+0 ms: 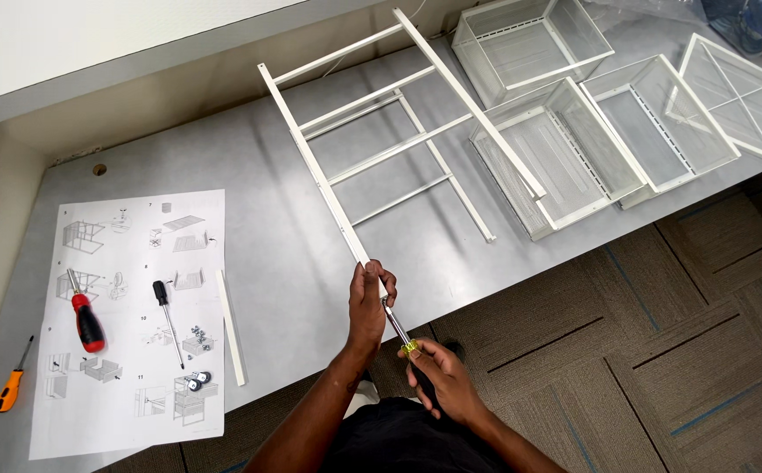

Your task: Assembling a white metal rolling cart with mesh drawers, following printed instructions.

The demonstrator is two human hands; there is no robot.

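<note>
Gripping the near end of a white metal frame (381, 149), the left hand (368, 302) has its fingers curled tight around the rail where it overhangs the grey table (293, 254). Just below those fingers, the right hand (442, 381) is closed around the handle of a screwdriver (398, 331), whose shaft runs up to the rail end. Beyond the fingers lie white mesh baskets (565, 149). Well left of them, an instruction sheet (131, 324) carries a red-handled screwdriver (85, 317), a black-handled screwdriver (168, 317) and a white strip (231, 328); an orange screwdriver (11, 384) lies farther left.
</note>
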